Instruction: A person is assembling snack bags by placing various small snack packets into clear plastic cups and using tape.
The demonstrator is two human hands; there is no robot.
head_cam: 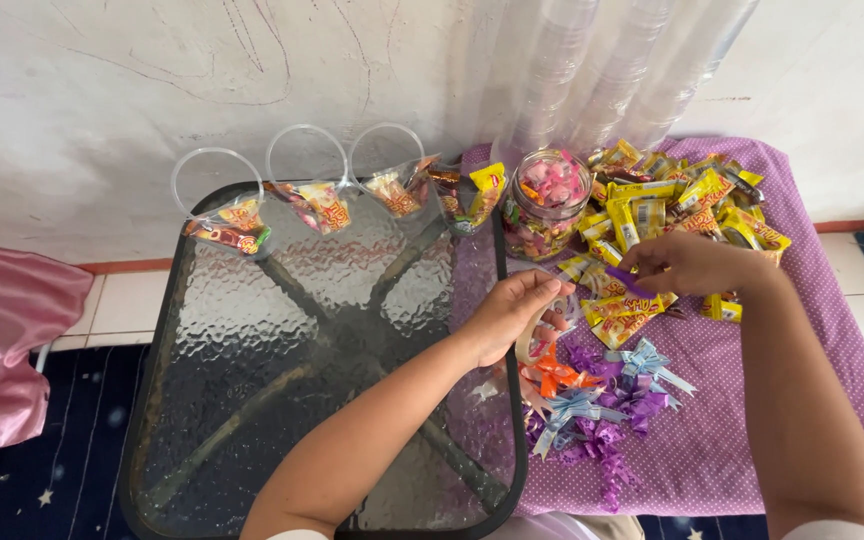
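On the bench (252, 330) we count three filled cups (220, 215), one jar (546, 203); left hand (512, 315) grips tape roll (532, 335), right hand (687, 262) pinches purple ribbon (627, 283), ends hidden.

Hands (512, 315) over snack packets (652, 210), ribbon bows (602, 400)

The glass table (252, 330) lay open across its middle and near edge. Filled cups (322, 205) lined its far edge; ribbon bows (592, 400) crowded its right edge.

Textured glass table (252, 330) — glossy wrappers (672, 205)
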